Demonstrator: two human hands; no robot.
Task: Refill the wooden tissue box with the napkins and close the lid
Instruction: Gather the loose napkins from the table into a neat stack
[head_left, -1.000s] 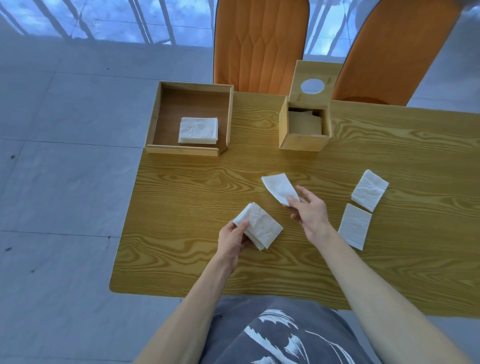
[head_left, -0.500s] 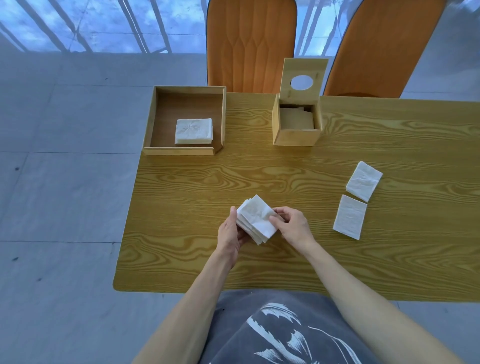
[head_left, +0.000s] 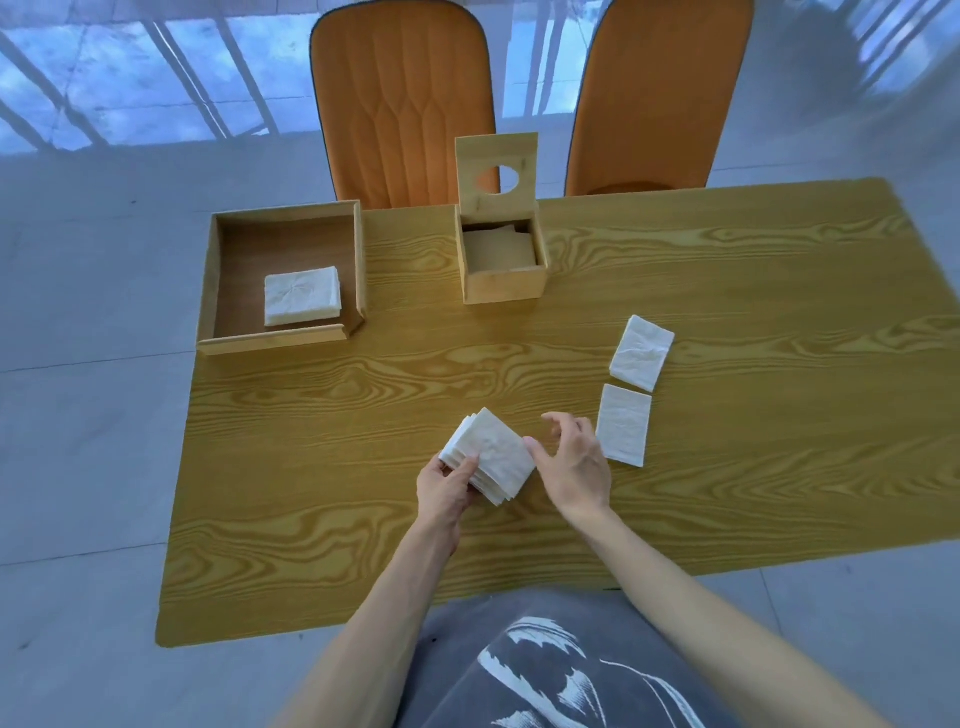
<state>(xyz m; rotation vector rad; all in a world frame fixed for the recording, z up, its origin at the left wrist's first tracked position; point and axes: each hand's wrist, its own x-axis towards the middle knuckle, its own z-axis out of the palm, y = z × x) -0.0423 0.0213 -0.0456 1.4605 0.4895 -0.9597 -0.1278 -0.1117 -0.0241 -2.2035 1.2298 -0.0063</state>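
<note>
My left hand (head_left: 445, 487) grips a stack of white napkins (head_left: 493, 454) just above the table's near middle. To the stack's right is my right hand (head_left: 574, 462), fingers spread and empty, its thumb close to the stack's edge. The wooden tissue box (head_left: 505, 281) stands at the far middle of the table with its lid (head_left: 496, 171) upright and open; napkins lie inside. Two loose napkins lie to the right, one (head_left: 624, 424) beside my right hand and one (head_left: 642, 352) farther back.
A shallow wooden tray (head_left: 226, 270) at the far left holds another napkin stack (head_left: 302, 295). Two orange chairs (head_left: 404, 98) stand behind the wooden table (head_left: 753, 457). The floor is pale tile.
My right hand laid its single napkin onto the stack in my left hand, then let go and opened, drifting slightly right. The view has shifted a little.
</note>
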